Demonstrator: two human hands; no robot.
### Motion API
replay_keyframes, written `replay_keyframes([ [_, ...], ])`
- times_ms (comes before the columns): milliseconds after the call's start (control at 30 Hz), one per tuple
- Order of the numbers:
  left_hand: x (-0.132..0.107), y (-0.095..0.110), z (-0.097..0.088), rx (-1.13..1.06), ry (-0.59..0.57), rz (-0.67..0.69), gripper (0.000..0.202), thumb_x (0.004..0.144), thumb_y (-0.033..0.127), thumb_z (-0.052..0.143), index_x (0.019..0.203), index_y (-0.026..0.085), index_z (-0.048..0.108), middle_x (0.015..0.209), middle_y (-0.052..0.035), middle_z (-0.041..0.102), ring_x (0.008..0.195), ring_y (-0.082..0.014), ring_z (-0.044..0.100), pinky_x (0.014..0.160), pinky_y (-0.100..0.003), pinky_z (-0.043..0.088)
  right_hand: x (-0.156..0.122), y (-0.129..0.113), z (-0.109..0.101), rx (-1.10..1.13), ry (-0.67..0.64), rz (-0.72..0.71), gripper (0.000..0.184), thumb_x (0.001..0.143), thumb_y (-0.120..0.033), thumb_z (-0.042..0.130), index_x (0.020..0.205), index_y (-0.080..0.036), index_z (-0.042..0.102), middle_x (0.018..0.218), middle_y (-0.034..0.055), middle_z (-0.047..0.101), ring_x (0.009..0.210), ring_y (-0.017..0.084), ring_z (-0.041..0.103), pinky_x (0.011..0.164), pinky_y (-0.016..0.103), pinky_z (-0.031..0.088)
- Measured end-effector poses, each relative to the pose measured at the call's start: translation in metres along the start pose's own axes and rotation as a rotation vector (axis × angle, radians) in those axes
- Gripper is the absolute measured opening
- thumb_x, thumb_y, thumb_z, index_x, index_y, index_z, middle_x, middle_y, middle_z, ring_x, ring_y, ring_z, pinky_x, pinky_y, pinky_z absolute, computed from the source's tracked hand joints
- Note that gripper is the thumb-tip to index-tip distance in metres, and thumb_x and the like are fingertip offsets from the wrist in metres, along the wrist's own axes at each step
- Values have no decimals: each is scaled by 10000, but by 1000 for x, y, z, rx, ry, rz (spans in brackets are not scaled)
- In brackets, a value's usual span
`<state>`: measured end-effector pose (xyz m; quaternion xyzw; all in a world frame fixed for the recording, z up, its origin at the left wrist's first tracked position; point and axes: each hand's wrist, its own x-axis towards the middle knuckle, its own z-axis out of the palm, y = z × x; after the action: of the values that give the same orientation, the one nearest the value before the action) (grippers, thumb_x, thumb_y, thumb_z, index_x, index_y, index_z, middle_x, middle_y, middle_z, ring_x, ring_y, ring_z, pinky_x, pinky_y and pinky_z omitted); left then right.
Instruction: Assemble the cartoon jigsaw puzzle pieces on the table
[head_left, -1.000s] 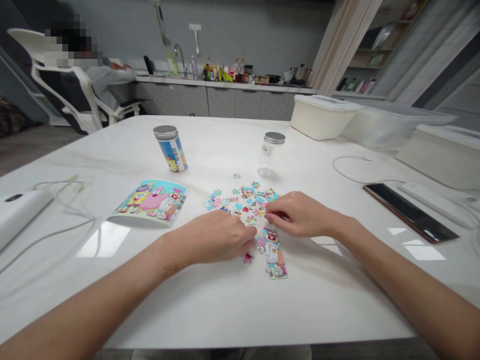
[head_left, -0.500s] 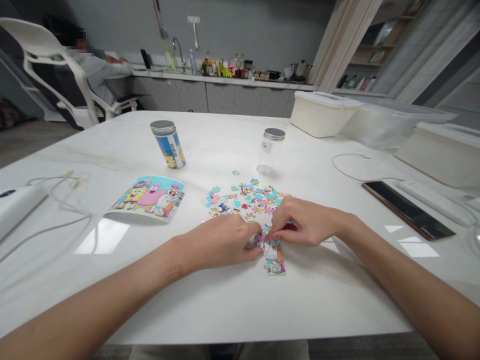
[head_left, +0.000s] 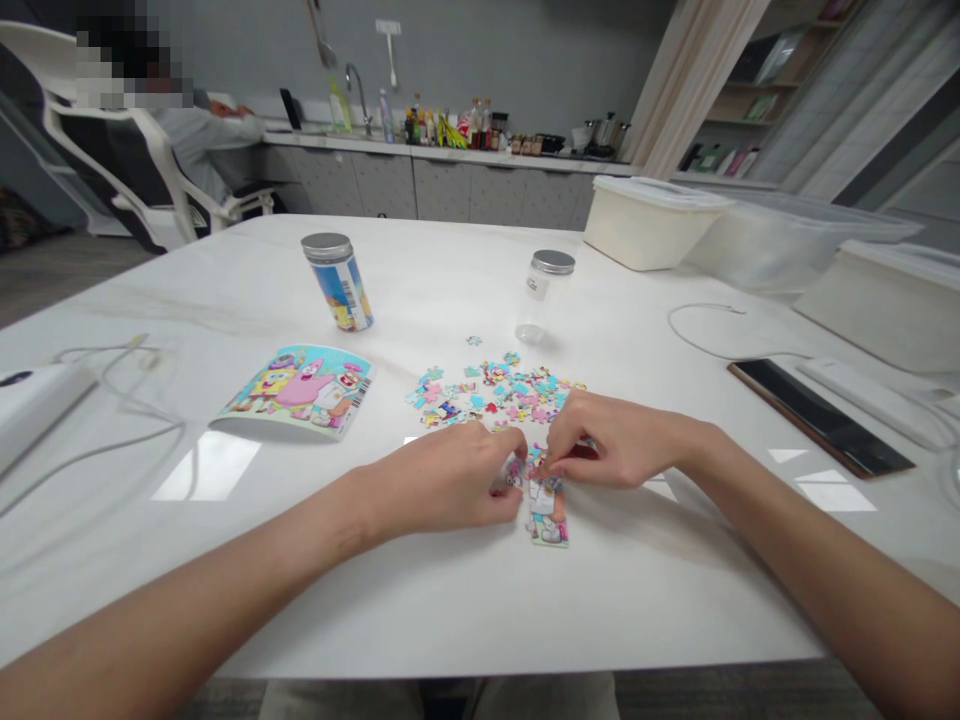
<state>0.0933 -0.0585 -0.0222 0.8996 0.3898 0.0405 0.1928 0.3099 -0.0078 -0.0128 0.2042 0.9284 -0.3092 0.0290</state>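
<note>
My left hand (head_left: 469, 478) pinches a small jigsaw piece (head_left: 514, 472) with pink and white on it, just left of a joined strip of jigsaw pieces (head_left: 550, 515). The fingertips of my right hand (head_left: 604, 440) are closed on the upper end of that strip, which lies flat on the white table. Just beyond both hands spreads a heap of loose jigsaw pieces (head_left: 517, 392), many blue and pink. To the left lies a curled cartoon picture sheet (head_left: 304, 390) with a yellow and a pink figure.
A can with a printed label (head_left: 339, 285) and a clear jar (head_left: 544, 298) stand behind the pieces. Lidded boxes (head_left: 649, 225) line the right side. A dark phone (head_left: 817, 415) and cables lie at right, a white device (head_left: 45, 405) at left. A person (head_left: 199, 140) sits beyond the table.
My left hand has drawn slightly left from the strip with the jigsaw piece, opening a small gap. My right hand stays at the strip's upper end.
</note>
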Motion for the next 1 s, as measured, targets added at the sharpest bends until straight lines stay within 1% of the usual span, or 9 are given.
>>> replay_keyframes([
  [167,-4,-2,-11,15,-21,-9,269,803,249,579,1057,178,629,664,-12,609,713,-193,607,618,-259,418,-1,-3,-5,29,159,-90,332,917,-289,466,806,-125,733,580,6,568,516,80,362,529,237,281],
  [267,-4,-3,-12,8,-7,-33,274,812,306,603,1051,173,628,676,-18,616,765,-213,614,628,-264,425,-2,-5,-9,31,238,-92,329,912,-282,462,822,-120,734,544,-6,539,510,83,363,519,232,285],
  [367,-2,-3,-8,1,14,-58,294,829,384,613,1030,170,621,660,-15,609,736,-213,606,600,-263,407,-3,-6,-9,26,191,-43,293,878,-227,497,706,-136,716,516,-36,478,494,71,319,516,226,276],
  [467,0,-3,-4,-25,20,-50,245,854,342,576,1021,166,609,650,-5,608,661,-181,586,586,-260,390,-2,-3,-6,17,87,-6,298,856,-193,508,619,-154,683,506,-55,421,493,69,258,513,231,241],
  [567,-1,-3,-3,-46,10,-35,194,855,272,540,1006,169,603,669,-7,622,655,-165,580,592,-255,390,-2,-2,-4,18,48,10,297,855,-184,503,613,-161,672,515,-60,405,501,72,238,519,235,223],
  [733,-4,-5,-10,-35,-21,-23,206,827,211,564,1025,170,603,676,-5,627,707,-173,597,593,-237,398,-1,-3,-4,25,69,2,273,848,-186,510,651,-150,696,530,-49,460,501,69,271,521,232,247],
  [833,-5,-2,-13,20,-10,54,218,821,174,552,1033,169,603,605,18,587,620,-158,584,533,-225,367,0,-4,-5,20,193,8,254,828,-186,501,689,-143,708,530,-37,497,505,73,309,527,232,272],
  [933,-6,4,-11,133,-20,242,207,843,175,546,1037,190,616,544,37,557,497,-139,536,453,-234,302,2,-3,-5,-64,371,137,255,795,-167,471,654,-142,682,502,-40,474,503,79,296,529,244,254],
  [1000,-7,9,-8,233,-33,373,222,858,190,555,1072,202,617,550,32,583,463,-139,526,427,-248,287,5,-1,-4,-155,429,238,264,780,-170,458,577,-154,626,481,-49,425,497,81,256,530,259,220],
])
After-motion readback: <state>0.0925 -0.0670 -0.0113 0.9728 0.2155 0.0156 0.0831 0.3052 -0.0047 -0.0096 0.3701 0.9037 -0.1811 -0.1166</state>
